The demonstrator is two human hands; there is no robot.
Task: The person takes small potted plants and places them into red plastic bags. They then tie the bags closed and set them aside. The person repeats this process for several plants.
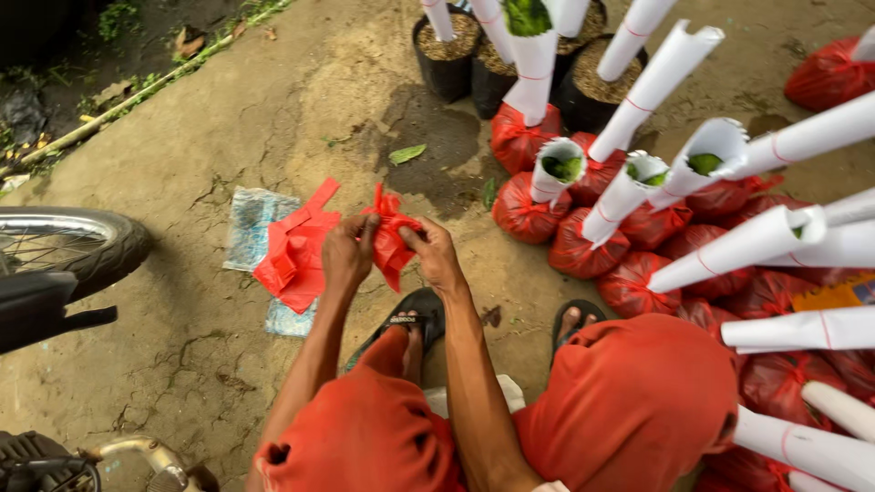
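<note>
My left hand (346,252) and my right hand (432,252) both pinch a crumpled red plastic bag (390,239) held in front of me above the ground. The bag hangs between my fingers, with its handles sticking upward. Just left of my hands, a small pile of flat red plastic bags (296,255) lies on a pale printed sheet (251,228) on the ground. My knees in orange shorts (629,401) and my feet in black sandals (415,314) show below my arms.
To the right stand several seedlings with red-bagged roots (524,211) and white paper cone wraps (652,87). Black pots of soil (447,55) stand behind them. A motorbike wheel (73,246) is at the left. The ground is cracked concrete.
</note>
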